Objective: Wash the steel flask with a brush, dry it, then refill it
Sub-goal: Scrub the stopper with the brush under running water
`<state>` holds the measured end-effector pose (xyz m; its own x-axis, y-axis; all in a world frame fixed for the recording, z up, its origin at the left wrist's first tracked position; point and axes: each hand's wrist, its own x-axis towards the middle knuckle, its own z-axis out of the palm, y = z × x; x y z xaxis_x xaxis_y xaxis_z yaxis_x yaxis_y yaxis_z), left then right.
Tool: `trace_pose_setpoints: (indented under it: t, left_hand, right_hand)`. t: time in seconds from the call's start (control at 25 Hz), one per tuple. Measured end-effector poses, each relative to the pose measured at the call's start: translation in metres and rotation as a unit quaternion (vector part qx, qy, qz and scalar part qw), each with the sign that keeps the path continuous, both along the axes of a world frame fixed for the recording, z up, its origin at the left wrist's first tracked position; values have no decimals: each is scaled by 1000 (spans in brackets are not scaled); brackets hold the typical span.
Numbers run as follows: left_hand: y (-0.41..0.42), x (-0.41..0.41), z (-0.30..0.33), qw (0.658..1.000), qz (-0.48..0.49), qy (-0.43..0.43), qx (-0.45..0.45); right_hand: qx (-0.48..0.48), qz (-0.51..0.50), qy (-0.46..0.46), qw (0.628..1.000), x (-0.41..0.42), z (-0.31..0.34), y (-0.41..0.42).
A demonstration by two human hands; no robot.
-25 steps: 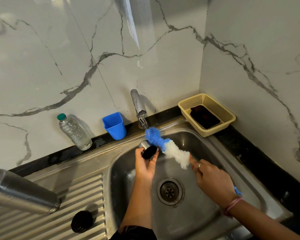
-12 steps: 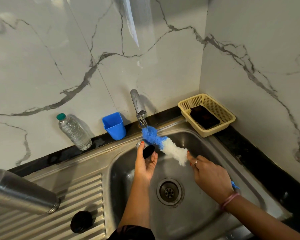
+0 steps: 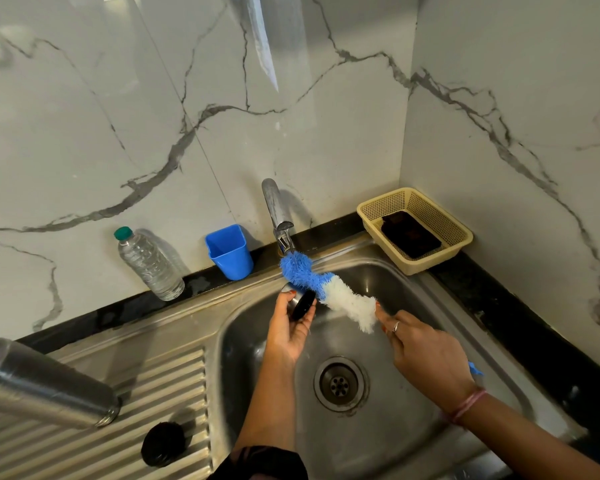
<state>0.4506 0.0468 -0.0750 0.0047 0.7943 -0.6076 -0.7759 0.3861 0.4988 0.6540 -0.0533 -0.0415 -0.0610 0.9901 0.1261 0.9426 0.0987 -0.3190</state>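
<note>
Best to keep the left hand [image 3: 288,327] gripping what seems the flask's cap [image 3: 300,303] under the tap [image 3: 277,216] mid-frame, right hand [image 3: 426,355] clasping the brush [image 3: 326,289] and scrubbing it, flask [image 3: 39,382] lying lower left on the drainboard [image 3: 174,382].

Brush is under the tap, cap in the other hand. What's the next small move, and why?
Probably draw the brush back onto the cap and scrub it: the blue tip sits under the tap, the left hand holds the cap beside it, and the right hand grips the handle.
</note>
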Motion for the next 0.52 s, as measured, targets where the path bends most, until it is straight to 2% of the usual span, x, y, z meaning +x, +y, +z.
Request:
trace_pose_setpoints:
  t: [0.16, 0.36, 0.52]
  left_hand:
    - [0, 4, -1, 1000, -24, 14, -2]
    - [5, 9, 2, 1000, -3, -13, 17]
    - [2, 10, 2, 1000, -10, -6, 20]
  right_hand:
    - [-3, -6, -22, 1000, 9, -4, 9]
    - [3, 20, -5, 1000, 0, 0, 0]
    - [5, -7, -24, 1000, 5, 0, 12]
